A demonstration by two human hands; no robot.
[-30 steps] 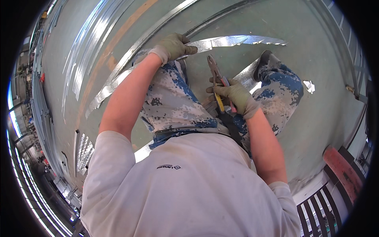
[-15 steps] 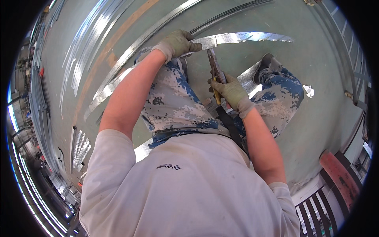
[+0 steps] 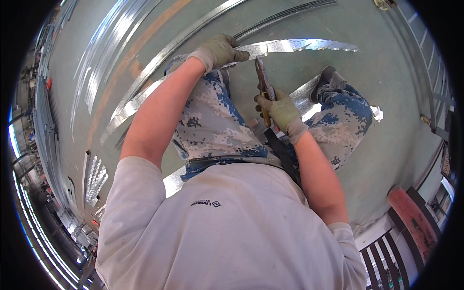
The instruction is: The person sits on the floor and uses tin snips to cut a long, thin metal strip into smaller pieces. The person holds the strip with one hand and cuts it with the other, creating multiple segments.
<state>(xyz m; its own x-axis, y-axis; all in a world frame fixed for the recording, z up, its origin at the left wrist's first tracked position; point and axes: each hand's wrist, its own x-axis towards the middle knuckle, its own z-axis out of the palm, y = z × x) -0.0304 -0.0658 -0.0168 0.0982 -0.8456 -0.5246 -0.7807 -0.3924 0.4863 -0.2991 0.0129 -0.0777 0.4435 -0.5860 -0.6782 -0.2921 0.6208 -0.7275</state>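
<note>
My gloved left hand (image 3: 220,50) is closed on a long, shiny sheet-metal strip (image 3: 290,45). The strip runs out to the right with notches along its edge, and passes back under my left forearm. Lower down, my gloved right hand (image 3: 279,110) grips a pair of tin snips (image 3: 262,77) by the handles, part of which is yellow. The blades point up and away, their tips at the strip's near edge just right of my left fingers. Whether the tips touch the metal I cannot tell.
Long metal strips (image 3: 108,43) lie on the floor at the left, and a dark bundle of thin strips (image 3: 285,18) lies beyond my left hand. A small bright scrap (image 3: 377,113) sits by my right knee. A slatted bench (image 3: 386,256) and a red curved object (image 3: 414,220) stand at the lower right.
My left hand has shifted very slightly to the right along with the strip. The snips have barely moved, with their tips still by the strip's near edge.
</note>
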